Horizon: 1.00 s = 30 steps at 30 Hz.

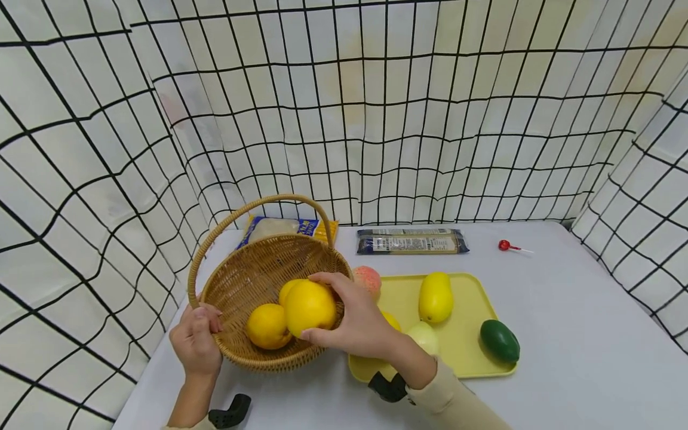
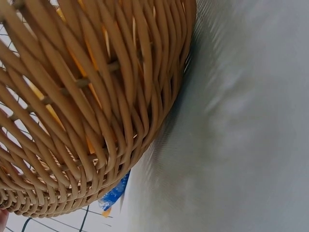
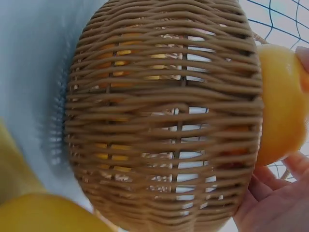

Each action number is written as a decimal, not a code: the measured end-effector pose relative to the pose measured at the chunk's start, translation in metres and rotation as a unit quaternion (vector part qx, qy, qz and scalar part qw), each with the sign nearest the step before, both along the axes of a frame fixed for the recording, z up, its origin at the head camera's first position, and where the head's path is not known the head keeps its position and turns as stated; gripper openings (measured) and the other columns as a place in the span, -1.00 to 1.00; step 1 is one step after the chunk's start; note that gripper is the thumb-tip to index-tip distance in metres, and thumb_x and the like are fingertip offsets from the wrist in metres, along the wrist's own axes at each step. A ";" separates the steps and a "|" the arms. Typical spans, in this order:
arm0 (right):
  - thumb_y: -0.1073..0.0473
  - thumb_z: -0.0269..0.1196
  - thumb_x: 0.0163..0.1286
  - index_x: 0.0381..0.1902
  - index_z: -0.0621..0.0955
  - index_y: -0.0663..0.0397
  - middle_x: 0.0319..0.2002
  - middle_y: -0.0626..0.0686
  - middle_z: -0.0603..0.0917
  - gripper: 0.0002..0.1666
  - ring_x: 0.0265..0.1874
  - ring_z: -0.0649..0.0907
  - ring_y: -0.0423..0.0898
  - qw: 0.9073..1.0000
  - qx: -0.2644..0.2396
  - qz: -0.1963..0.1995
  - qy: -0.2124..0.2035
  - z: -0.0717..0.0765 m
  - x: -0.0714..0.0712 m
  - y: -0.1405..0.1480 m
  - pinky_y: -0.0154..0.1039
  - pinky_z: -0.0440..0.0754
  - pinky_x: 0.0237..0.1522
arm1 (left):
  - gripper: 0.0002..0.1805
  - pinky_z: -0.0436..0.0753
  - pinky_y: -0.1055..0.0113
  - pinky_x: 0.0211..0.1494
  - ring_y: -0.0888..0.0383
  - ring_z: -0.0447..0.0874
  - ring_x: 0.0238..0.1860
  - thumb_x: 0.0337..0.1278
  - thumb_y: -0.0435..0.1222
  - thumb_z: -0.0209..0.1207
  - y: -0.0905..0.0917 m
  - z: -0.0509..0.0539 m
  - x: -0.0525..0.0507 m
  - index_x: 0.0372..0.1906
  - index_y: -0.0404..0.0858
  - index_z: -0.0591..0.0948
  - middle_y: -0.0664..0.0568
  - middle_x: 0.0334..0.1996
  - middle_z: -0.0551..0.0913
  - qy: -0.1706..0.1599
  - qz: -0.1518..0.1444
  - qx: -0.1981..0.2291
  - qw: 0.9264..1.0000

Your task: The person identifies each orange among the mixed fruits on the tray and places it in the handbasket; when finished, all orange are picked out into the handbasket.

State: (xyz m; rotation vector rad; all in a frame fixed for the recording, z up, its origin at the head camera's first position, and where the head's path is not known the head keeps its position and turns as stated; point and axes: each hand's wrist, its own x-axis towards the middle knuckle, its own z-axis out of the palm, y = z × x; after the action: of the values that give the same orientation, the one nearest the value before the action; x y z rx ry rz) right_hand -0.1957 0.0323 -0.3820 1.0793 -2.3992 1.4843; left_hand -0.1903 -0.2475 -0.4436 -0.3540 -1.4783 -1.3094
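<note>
My left hand (image 1: 199,337) grips the left rim of a wicker basket (image 1: 252,263), by the foot of its arched handle. The basket is tilted so its mouth faces me. In my right hand (image 1: 357,319), thumb and fingers hold a yellow-orange orange (image 1: 310,306) at the basket's right side, over the rim. Behind it, inside, lie another orange (image 1: 269,326) and a partly hidden yellow fruit (image 1: 288,290). The right wrist view shows the held orange (image 3: 282,104) at the rim, with fruit glimpsed through the weave. Only a fingertip of the left hand appears in the left wrist view.
Right of the basket, a yellow tray (image 1: 467,367) holds a yellow oblong fruit (image 1: 436,297), a pale green fruit (image 1: 423,337) and a dark green avocado (image 1: 500,341). A peach (image 1: 368,280) touches its edge. Behind lie packets (image 1: 412,242) and a red lollipop (image 1: 504,245).
</note>
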 end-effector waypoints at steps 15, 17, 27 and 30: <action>-0.27 0.47 -0.01 0.31 0.38 -0.32 0.13 -0.25 0.49 -0.08 -0.05 0.52 -0.27 0.993 0.099 0.044 -0.054 0.014 -0.011 -0.020 -0.31 0.55 -0.08 | -0.59 0.38 0.45 -0.34 0.21 0.39 -0.55 0.16 -0.54 -0.23 0.002 0.004 0.001 -0.82 -0.44 0.25 0.01 -0.76 0.33 0.007 -0.004 -0.007 1.000; -0.29 0.46 -0.01 0.29 0.40 -0.28 0.11 -0.25 0.50 -0.09 -0.06 0.51 -0.29 0.988 0.128 0.065 -0.048 0.015 -0.012 -0.022 -0.35 0.54 -0.09 | -0.60 0.38 0.45 -0.36 0.21 0.39 -0.55 0.14 -0.54 -0.23 0.003 0.005 0.001 -0.82 -0.45 0.25 0.01 -0.76 0.32 0.015 -0.010 -0.005 1.000; -0.30 0.44 0.02 0.29 0.44 -0.14 0.06 -0.22 0.56 -0.09 -0.15 0.52 -0.32 0.970 0.214 0.110 -0.032 0.014 -0.019 -0.027 -0.43 0.51 -0.16 | -0.62 0.36 0.46 -0.35 0.20 0.40 -0.51 0.10 -0.54 -0.21 0.005 0.007 0.000 -0.82 -0.44 0.27 -0.01 -0.76 0.34 0.023 0.000 -0.014 1.000; -0.29 0.44 0.04 0.31 0.43 -0.13 0.06 -0.21 0.56 -0.09 -0.15 0.52 -0.32 0.968 0.222 0.118 -0.030 0.014 -0.021 -0.028 -0.43 0.51 -0.16 | -0.61 0.32 0.46 -0.35 0.23 0.40 -0.50 0.10 -0.54 -0.21 0.005 0.006 0.001 -0.82 -0.44 0.28 0.01 -0.75 0.36 0.016 0.010 -0.017 1.000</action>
State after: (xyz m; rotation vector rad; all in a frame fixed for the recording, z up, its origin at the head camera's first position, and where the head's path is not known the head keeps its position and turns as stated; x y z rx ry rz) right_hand -0.2167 0.0045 -0.3680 1.4711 -2.8102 1.0652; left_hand -0.1889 -0.2428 -0.4372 -0.3794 -1.4750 -1.2595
